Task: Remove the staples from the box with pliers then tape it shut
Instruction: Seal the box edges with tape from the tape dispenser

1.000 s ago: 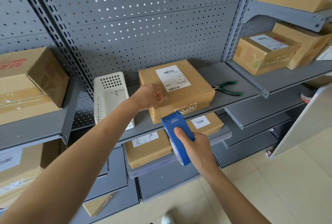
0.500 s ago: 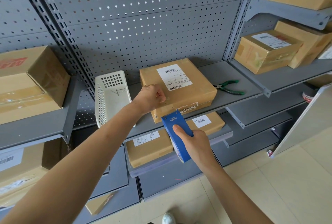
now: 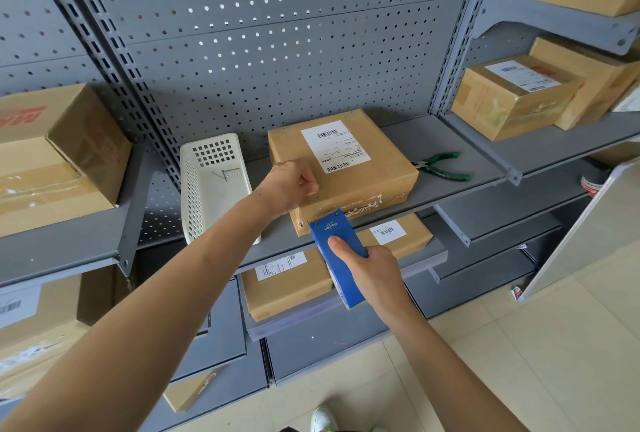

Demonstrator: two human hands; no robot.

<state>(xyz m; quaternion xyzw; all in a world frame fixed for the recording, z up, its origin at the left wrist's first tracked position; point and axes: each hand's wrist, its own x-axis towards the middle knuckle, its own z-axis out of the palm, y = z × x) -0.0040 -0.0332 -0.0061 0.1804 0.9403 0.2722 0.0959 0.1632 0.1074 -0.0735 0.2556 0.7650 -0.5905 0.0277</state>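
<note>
A flat brown cardboard box [image 3: 363,168] with a white shipping label lies on the grey middle shelf [image 3: 450,144]. My left hand [image 3: 291,185] rests as a fist on the box's near left corner. My right hand [image 3: 370,272] grips a blue tape dispenser [image 3: 337,244], whose top end touches the box's front face at the left. Green-handled pliers [image 3: 443,164] lie on the shelf just right of the box.
A white perforated basket [image 3: 214,182] with a few loose staples stands left of the box. More cardboard boxes sit on the left shelf [image 3: 52,154], the right shelves [image 3: 512,99] and the lower shelf [image 3: 287,282]. A tape roll [image 3: 592,183] lies far right.
Both hands and the dispenser stay almost in place on the box; the view has shifted slightly.
</note>
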